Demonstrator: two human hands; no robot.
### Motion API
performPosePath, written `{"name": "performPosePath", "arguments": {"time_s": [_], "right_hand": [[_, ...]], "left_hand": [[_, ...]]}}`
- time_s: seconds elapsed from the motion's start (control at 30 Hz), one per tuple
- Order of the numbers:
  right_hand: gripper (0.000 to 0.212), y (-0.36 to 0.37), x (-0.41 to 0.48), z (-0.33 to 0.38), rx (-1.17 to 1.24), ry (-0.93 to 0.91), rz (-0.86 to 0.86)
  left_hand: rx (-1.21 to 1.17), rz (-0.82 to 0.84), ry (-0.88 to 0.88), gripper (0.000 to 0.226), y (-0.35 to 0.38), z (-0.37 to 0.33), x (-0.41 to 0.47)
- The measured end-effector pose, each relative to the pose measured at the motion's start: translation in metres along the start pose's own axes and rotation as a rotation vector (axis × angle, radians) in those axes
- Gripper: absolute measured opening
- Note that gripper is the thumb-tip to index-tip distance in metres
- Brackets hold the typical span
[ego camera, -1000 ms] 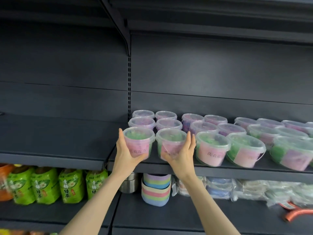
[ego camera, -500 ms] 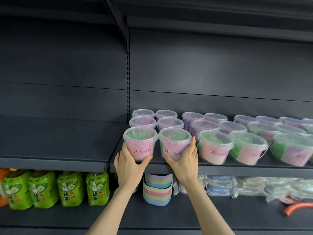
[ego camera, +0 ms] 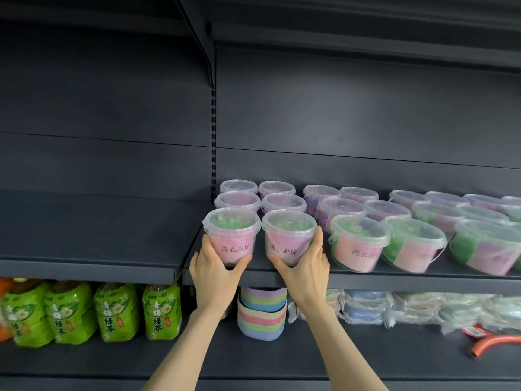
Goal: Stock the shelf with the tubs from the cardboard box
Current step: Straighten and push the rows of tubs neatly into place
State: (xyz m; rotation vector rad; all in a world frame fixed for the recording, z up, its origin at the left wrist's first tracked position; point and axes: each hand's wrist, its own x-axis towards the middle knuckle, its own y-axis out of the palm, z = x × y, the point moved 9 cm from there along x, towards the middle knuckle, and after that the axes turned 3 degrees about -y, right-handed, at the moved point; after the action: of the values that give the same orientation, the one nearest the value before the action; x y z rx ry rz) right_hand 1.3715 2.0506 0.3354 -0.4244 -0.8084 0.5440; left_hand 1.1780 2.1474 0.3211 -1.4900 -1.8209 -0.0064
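left hand (ego camera: 215, 273) gripping one front tub (ego camera: 231, 238), right hand (ego camera: 306, 270) gripping its neighbour tub (ego camera: 288, 239), both on the shelf (ego camera: 366, 277).

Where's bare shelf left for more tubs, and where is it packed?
Bare: the left shelf section, from the slotted upright leftward. Packed: the right section, tubs three rows deep; left hand and right hand grip its two front-left tubs.

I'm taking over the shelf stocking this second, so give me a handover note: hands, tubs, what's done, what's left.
Left hand grips the left tub near its base; right hand grips the right tub likewise.
Both stand upright at the front edge of the shelf, beside the other tubs.
Done: this section is stocked in rows.
Left: release both; no further stock is in view.
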Motion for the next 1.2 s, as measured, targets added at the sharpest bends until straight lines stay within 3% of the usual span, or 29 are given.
{"name": "performPosePath", "arguments": {"time_s": [1.2], "right_hand": [[0.116,0.0057,-0.0005,-0.0045,0.139,0.032,0.24]], "left_hand": [[0.161,0.089,-0.008,0.1,0.0095,0.0043,-0.0025]]}}
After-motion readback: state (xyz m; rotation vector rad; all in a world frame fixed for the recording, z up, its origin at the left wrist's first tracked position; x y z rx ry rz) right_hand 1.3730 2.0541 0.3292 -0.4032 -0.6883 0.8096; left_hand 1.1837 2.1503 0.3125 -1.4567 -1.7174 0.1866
